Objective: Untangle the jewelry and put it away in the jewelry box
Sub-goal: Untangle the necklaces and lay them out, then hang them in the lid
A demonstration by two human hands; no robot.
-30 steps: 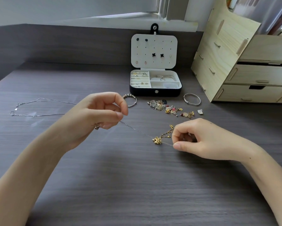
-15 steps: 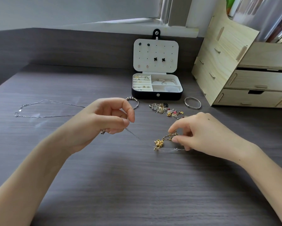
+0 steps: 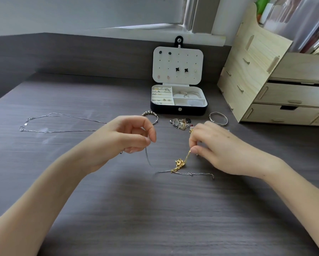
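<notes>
Left hand (image 3: 125, 137) pinching thin silver chain (image 3: 192, 174), apparently

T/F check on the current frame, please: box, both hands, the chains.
1. The jewelry box stands with its lid open. True.
2. The right hand pinches the gold chain. True.
3. The left hand holds nothing. False: it pinches one end of the silver chain, whose other end lies on the table.
4. The long thin necklace lies to the right of the box. False: it lies on the table far to the left, apart from both hands.
</notes>
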